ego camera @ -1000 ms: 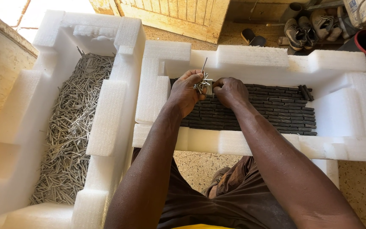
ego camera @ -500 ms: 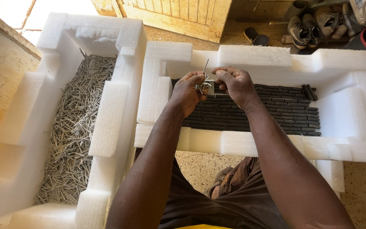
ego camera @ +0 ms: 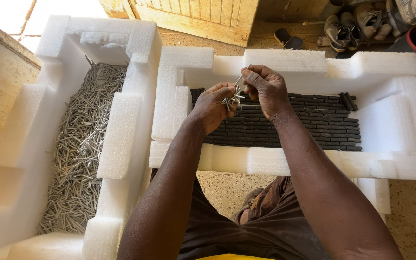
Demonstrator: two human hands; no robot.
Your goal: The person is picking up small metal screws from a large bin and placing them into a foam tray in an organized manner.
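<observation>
Above the white foam tray (ego camera: 285, 163) of dark stacked strips (ego camera: 309, 125), the left hand (ego camera: 213, 108) grips a small bundle of thin grey metal nails (ego camera: 232, 99) while the right hand (ego camera: 266, 91) pinches one; a loosened grip could scatter them.

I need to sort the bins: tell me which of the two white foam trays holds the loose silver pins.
The foam tray on the left, heaped with loose silver pins. The other foam tray, under both hands, holds neat rows of dark strips instead.
</observation>
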